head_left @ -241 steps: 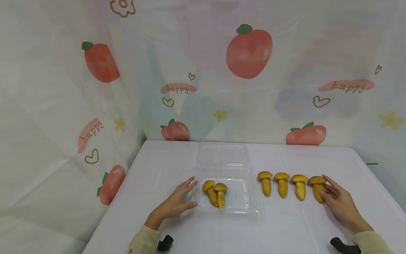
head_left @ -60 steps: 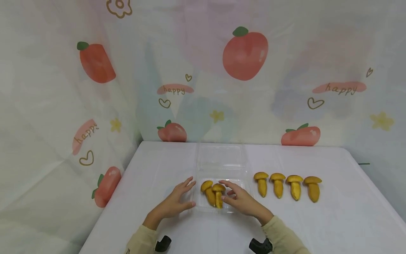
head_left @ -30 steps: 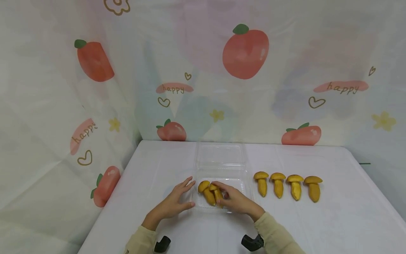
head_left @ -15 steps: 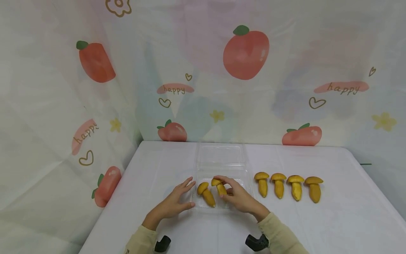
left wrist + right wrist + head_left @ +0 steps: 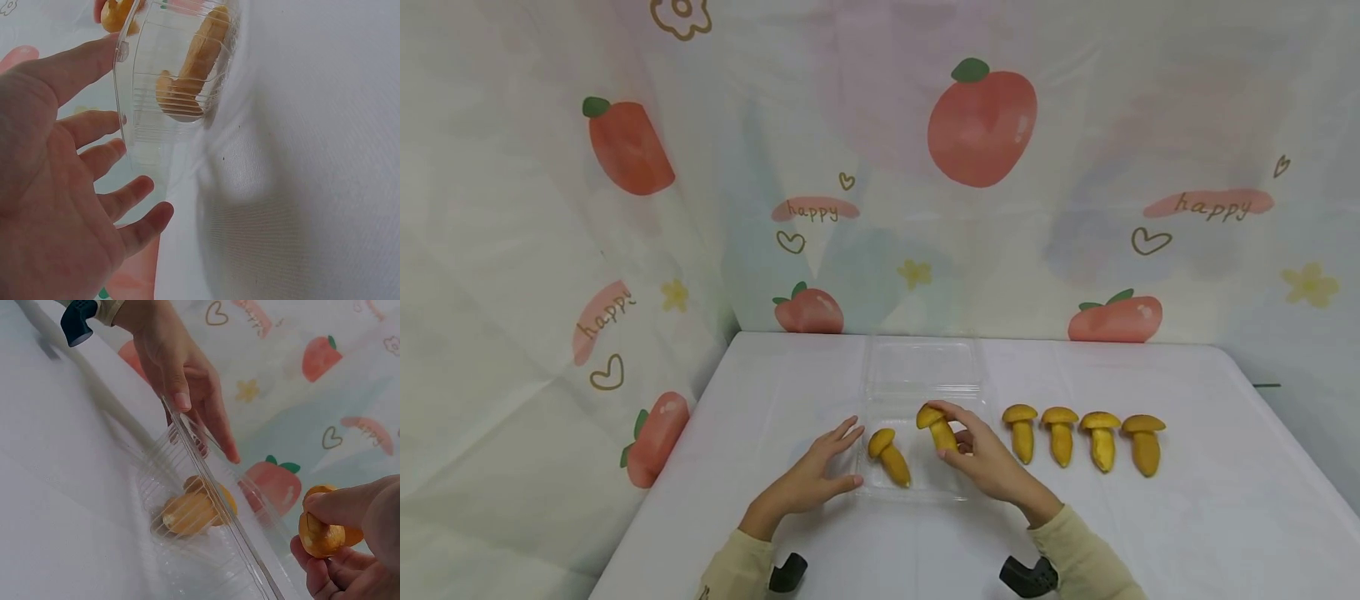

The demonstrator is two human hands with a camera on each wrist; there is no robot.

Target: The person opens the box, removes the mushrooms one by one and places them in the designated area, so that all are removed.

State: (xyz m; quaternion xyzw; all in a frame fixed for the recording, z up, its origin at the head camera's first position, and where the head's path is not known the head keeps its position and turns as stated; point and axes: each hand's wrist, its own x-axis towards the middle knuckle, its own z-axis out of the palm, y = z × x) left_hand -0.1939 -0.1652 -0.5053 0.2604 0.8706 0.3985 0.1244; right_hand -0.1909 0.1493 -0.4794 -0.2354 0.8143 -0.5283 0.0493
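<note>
Thumb and fingers of my right hand [image 5: 992, 467] pinch a yellow-brown mushroom [image 5: 937, 427], cap up and tilted, above the clear plastic box [image 5: 917, 495]. In the right wrist view this held mushroom [image 5: 322, 534] is outside the box, higher than its rim. A second mushroom [image 5: 891, 460] lies slanted in the left part of the box. My left hand [image 5: 811, 482] stays at the box's left side with fingers spread; in the left wrist view some of its fingertips [image 5: 115, 147] touch the rim.
The box's transparent lid [image 5: 923, 367] lies folded back behind it. To the right, several mushrooms [image 5: 1062, 437] lie in a row on the white table [image 5: 1150, 533], caps to the back. A patterned cloth [image 5: 880, 167] hangs behind and at the left.
My right hand came from the row's right end to the box, gripped the right one of two mushrooms inside, and lifted it up and rightward. The left hand kept its place.
</note>
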